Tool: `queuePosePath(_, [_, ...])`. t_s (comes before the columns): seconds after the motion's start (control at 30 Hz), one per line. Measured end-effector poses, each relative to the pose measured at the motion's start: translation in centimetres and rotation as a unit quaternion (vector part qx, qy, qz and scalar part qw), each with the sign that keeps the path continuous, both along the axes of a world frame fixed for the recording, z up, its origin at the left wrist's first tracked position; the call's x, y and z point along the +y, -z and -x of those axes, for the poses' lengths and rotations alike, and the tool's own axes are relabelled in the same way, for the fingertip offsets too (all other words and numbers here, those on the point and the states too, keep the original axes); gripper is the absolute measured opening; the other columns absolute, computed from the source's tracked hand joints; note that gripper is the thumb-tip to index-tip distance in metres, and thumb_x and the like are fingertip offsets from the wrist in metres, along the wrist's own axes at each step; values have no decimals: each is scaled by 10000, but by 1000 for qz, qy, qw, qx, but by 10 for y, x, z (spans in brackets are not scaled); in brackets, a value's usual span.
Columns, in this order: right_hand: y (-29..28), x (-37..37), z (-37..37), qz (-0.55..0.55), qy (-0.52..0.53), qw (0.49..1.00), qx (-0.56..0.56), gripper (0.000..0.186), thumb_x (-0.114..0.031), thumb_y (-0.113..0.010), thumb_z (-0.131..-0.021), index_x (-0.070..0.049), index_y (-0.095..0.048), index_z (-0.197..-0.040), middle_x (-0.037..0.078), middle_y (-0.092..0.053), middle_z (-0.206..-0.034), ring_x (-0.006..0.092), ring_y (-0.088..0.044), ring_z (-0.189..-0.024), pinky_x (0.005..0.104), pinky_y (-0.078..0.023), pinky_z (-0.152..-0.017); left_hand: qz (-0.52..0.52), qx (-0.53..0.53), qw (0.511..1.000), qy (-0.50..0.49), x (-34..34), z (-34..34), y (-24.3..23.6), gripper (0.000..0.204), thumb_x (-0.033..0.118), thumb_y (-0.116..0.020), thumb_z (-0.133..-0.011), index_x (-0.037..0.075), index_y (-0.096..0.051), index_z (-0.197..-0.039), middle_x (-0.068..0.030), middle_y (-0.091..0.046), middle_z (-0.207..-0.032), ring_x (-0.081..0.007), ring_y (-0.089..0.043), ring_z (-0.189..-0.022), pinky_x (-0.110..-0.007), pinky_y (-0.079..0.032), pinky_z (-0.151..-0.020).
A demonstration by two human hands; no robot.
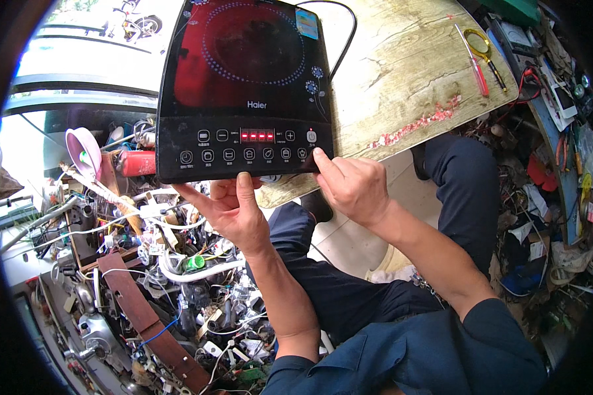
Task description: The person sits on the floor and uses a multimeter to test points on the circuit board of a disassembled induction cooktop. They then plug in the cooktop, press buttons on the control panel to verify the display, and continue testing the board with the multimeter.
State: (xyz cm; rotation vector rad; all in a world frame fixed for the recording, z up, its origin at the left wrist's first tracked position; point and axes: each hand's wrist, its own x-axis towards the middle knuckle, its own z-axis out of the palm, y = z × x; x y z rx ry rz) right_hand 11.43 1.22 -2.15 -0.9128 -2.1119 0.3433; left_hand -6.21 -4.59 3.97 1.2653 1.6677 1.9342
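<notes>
A black induction cooktop is tilted up toward me, its front edge over the near left side of the table. Red dashes glow on its display, with rows of touch keys around and below it. My left hand grips the front edge from below, thumb on the rim and other fingers partly hidden underneath. My right hand is closed at the front right corner. Its index fingertip rests on the panel just below the power key, and its other fingers are bent.
On the wood-patterned table lie red crumbs, a red-handled screwdriver and a yellow-rimmed magnifier. A black cord curves behind the cooktop. Cables and scrap parts heap at left; more clutter lies right.
</notes>
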Motion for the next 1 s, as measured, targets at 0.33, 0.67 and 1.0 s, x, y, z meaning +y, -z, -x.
queuePosePath(0.33, [2,6,3,-53,-13,998,6,310,-45,-642,-793,57,-711,-1077,24,-542,-578,159,-584,-480,300,-458,-449,-3,-4,1000,-2,1,-3,-2,1037,-80,-639,-943,150,84,-1650,-134,-702,-1078,-132,-682,-850,-284,-615,-712])
queuePosePath(0.67, [3,5,0,-26,-21,999,5,407,-80,-769,-745,51,-694,-1123,47,-605,-635,206,-618,-529,335,-475,-495,-7,2,1000,11,0,-1,-1,1042,-101,-630,-941,157,89,-1650,-125,-697,-1087,-128,-677,-893,-287,-617,-739])
queuePosePath(1.0, [5,4,0,-29,-15,999,-5,389,-69,-767,-744,54,-699,-1106,48,-604,-627,201,-617,-521,333,-472,-485,-14,0,1000,8,1,-3,-1,1041,-94,-634,-941,157,85,-1650,-125,-695,-1078,-125,-675,-858,-281,-619,-716])
